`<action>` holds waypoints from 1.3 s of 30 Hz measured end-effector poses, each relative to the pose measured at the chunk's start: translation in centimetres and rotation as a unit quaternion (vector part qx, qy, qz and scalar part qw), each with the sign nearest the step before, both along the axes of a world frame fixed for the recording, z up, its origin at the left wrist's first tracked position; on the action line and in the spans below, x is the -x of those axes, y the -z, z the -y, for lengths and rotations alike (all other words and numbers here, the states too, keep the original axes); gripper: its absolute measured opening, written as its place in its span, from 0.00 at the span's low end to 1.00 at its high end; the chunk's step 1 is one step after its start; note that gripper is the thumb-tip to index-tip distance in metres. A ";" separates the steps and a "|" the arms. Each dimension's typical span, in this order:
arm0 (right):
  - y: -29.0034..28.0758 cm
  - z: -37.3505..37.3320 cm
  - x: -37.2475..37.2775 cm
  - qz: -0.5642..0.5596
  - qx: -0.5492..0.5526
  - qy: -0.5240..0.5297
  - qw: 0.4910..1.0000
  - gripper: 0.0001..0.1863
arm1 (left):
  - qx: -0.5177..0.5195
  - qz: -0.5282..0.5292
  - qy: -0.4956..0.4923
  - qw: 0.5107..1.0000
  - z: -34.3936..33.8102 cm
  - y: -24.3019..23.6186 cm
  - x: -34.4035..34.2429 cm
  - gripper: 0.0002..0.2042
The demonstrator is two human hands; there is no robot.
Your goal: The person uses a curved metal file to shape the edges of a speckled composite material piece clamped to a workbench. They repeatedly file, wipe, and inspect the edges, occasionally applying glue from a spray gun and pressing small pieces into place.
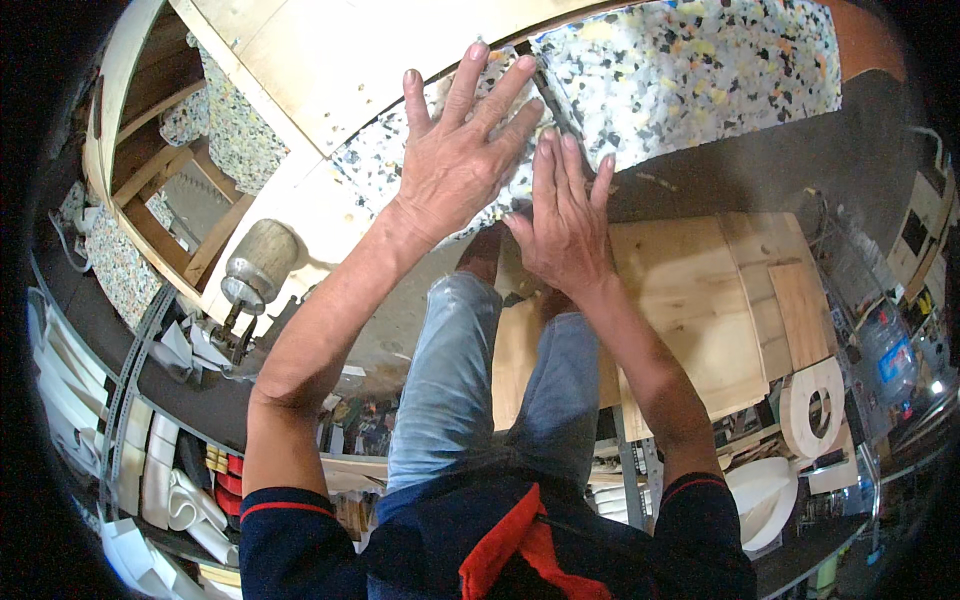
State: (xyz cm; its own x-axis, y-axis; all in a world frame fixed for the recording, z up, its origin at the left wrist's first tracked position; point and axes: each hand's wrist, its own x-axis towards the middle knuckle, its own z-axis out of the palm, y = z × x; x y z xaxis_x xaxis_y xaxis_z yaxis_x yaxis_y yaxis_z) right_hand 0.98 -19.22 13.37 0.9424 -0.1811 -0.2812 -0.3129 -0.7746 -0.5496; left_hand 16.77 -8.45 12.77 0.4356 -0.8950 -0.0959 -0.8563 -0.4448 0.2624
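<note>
A speckled foam sheet [690, 75], white with black, yellow and grey flecks, runs along the edge of a pale plywood panel [300, 50]. To its left lies a smaller foam piece [372, 150] of the same kind, with a narrow dark gap between the two. My left hand [455, 165] rests flat on the smaller piece, fingers spread, some of them reaching toward the gap. Close beside it, my right hand [567, 215] touches the foam near the lower end of the gap, fingers stretched out. Neither hand holds anything.
A spray gun with a metal cup [262, 262] stands on the panel by my left forearm. Further left is an open wooden frame [185, 215] with foam inside. Plywood boards [690, 300] lie below on the right, near a white ring [812, 405] and a clear bottle [888, 350].
</note>
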 end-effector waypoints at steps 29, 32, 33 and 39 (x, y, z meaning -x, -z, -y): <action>0.9 21.3 -13.9 0.204 0.138 -0.111 0.963 0.35 | 0.082 -0.165 -0.538 0.822 -4.9 -4.9 23.5 0.14; 4.5 27.2 -23.1 0.227 0.175 -0.156 0.945 0.37 | 0.127 -0.249 -0.613 0.739 -4.2 -2.0 29.7 0.13; 5.6 28.6 -25.4 0.211 0.177 -0.174 0.945 0.38 | 0.115 -0.284 -0.638 0.706 -3.9 -1.3 31.2 0.13; 6.9 31.4 -29.4 0.133 0.173 -0.298 0.929 0.27 | 0.141 -0.277 -0.733 0.605 -1.8 -1.3 34.6 0.16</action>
